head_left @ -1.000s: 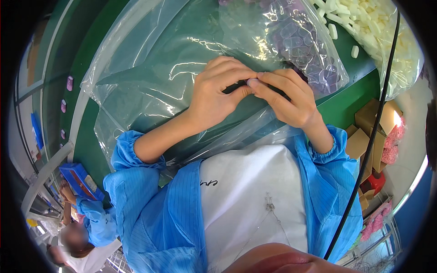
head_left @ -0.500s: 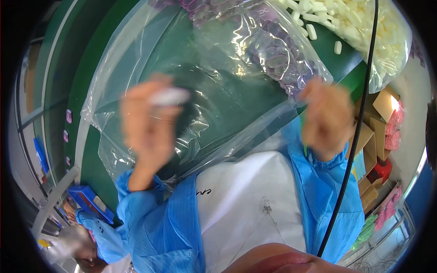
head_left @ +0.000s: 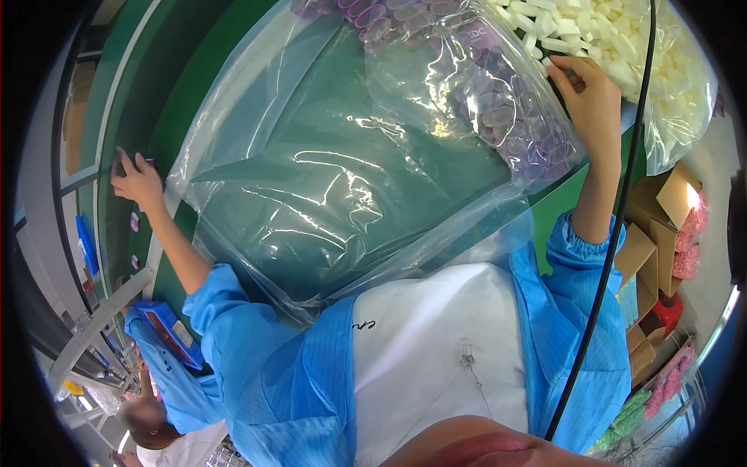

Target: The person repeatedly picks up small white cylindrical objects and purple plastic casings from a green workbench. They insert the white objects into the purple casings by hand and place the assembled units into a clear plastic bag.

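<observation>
White foam pieces (head_left: 591, 31), small, blocky, heaped at approx 1 o'clock of the view inside a clear plastic bag (head_left: 685, 117). Right hand (head_left: 595, 97) sits at the near edge of that heap, fingers bent, tips pinching one white piece at approx 12 o'clock of the palm; rest of the fingers loosely curled.

Left hand (head_left: 138, 180) is far off at 9 o'clock, arm stretched out over the green work surface (head_left: 194, 101). Fingers spread and pressed down on a small dark object (head_left: 148, 163) at the surface edge; whether it's gripped or only touched, can't tell, obj mostly hidden under the fingers.

Btw the two hands lies a big clear plastic sheet bag (head_left: 342, 179), crumpled, glossy, covering most of the green surface at centre. At 12 to 1 o'clock of it, a clear bag of small purple translucent oval parts (head_left: 498, 117), touching the right hand's wrist side and just beside the foam bag.

Both forearms in light blue sleeves w/ elastic cuffs (head_left: 576, 249); white apron front (head_left: 436, 342) at 6 o'clock. Thin black cable (head_left: 622, 218) runs from 1 o'clock down to 5 o'clock, crossing in front of the right wrist.

Brown cardboard boxes (head_left: 654, 233) at 3 o'clock, pink items (head_left: 689, 233) next to them. Another person in blue (head_left: 167, 373) at 7 o'clock, beside a blue box (head_left: 167, 331).
</observation>
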`<state>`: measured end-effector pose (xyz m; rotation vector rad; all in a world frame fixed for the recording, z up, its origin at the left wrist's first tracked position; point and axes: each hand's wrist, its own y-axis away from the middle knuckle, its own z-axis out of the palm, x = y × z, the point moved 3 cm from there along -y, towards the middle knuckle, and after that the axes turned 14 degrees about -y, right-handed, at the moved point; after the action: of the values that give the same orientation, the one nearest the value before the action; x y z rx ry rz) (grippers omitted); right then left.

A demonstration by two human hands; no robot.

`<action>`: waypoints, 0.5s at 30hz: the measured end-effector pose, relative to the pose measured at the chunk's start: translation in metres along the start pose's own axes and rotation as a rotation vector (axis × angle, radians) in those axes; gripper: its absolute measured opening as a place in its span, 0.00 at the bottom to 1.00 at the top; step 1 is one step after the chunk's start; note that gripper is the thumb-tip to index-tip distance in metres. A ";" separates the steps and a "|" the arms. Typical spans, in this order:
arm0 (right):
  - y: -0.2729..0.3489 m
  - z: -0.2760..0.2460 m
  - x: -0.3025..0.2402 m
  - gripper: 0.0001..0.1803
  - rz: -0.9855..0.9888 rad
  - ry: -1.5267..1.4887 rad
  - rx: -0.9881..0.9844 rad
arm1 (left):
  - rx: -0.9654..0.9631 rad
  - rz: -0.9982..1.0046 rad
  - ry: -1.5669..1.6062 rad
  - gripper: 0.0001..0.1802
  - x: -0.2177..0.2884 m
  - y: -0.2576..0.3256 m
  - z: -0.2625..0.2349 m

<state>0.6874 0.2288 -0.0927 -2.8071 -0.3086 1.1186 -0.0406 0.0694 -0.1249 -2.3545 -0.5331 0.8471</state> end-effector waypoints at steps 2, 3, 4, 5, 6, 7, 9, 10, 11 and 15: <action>0.001 0.001 0.003 0.10 -0.012 -0.010 -0.011 | 0.115 -0.004 0.296 0.19 0.082 -0.033 -0.097; 0.000 0.001 0.007 0.09 -0.040 -0.014 -0.028 | 0.019 0.067 0.427 0.15 0.130 -0.039 -0.146; 0.000 -0.004 0.005 0.09 -0.058 0.018 -0.032 | -0.056 0.129 0.638 0.13 0.187 -0.038 -0.186; -0.002 -0.001 0.006 0.09 -0.048 0.034 -0.051 | -0.063 0.210 0.804 0.13 0.219 -0.033 -0.213; -0.003 0.001 0.006 0.09 -0.038 0.054 -0.065 | -0.212 0.271 0.942 0.14 0.249 -0.031 -0.228; -0.002 0.000 0.005 0.08 -0.024 0.081 -0.076 | -0.305 0.295 1.022 0.15 0.273 -0.032 -0.236; -0.003 -0.002 0.003 0.08 0.018 0.101 -0.083 | -0.395 0.314 1.093 0.18 0.309 -0.040 -0.241; -0.002 -0.002 0.000 0.08 0.056 0.108 -0.076 | -0.395 0.314 1.101 0.19 0.322 -0.043 -0.240; -0.003 -0.004 -0.001 0.07 0.089 0.112 -0.064 | -0.357 0.282 1.100 0.19 0.331 -0.044 -0.244; 0.003 -0.014 0.010 0.08 0.025 0.017 0.122 | -0.090 0.220 1.113 0.17 0.348 -0.034 -0.240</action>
<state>0.7046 0.2274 -0.0903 -2.7197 -0.1968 1.0788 0.3656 0.1891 -0.1059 -2.5317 0.1654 -0.4728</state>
